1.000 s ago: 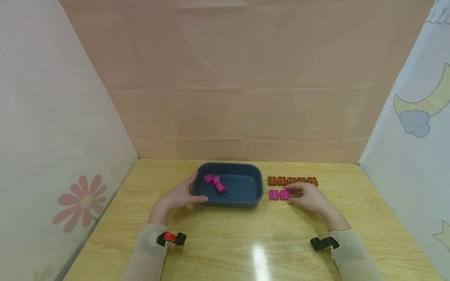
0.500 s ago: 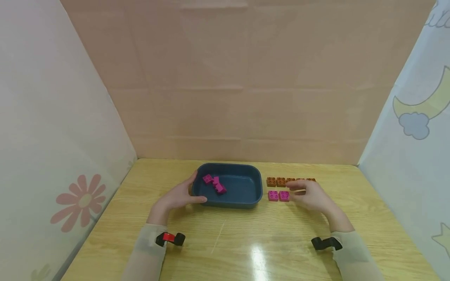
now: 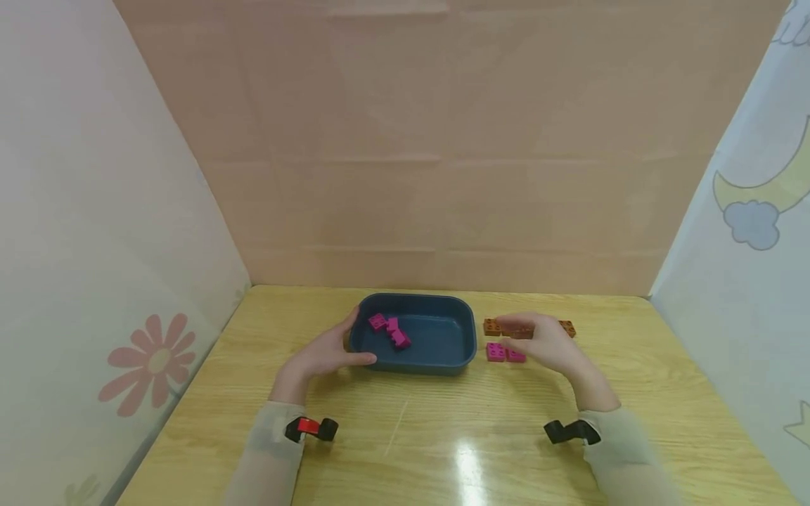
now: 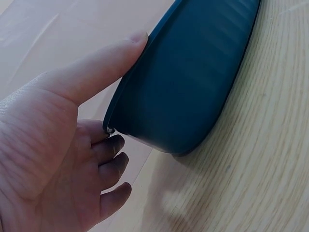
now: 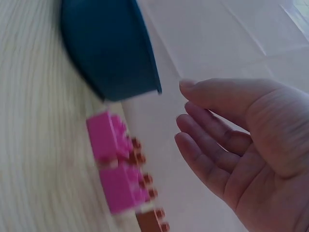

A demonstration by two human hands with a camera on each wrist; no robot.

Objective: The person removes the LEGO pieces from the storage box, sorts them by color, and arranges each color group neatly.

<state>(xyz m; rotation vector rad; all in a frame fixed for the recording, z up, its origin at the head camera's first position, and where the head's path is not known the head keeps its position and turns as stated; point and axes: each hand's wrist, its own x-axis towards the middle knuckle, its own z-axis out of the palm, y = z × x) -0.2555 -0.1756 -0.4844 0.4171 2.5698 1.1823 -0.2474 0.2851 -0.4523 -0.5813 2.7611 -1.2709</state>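
Note:
My left hand (image 3: pixel 318 353) grips the left end of a dark blue plastic bin (image 3: pixel 418 366), thumb at the near rim and fingers at the far corner. Several pink toy bricks (image 3: pixel 399 339) lie in the bin's left half. To the right of the bin, two pink bricks (image 3: pixel 496 352) stand side by side, studs up. Behind them runs a row of orange-brown bricks (image 3: pixel 492 327), partly hidden by my right hand (image 3: pixel 549 344). That hand hovers above the bricks with relaxed fingers and nothing between them; the right wrist view shows its fingertips apart from the pink bricks (image 5: pixel 123 188).
The wooden table (image 3: pixel 443 443) ends at a paper-covered back wall (image 3: pixel 443 211). Patterned side panels (image 3: pixel 158 281) border it left and right. Both sleeves carry a black wrist mount (image 3: pixel 571 431).
My right hand has let go of the right-hand pink brick, drawn back slightly, then risen and moved left over the bricks. The left hand stays on the bin.

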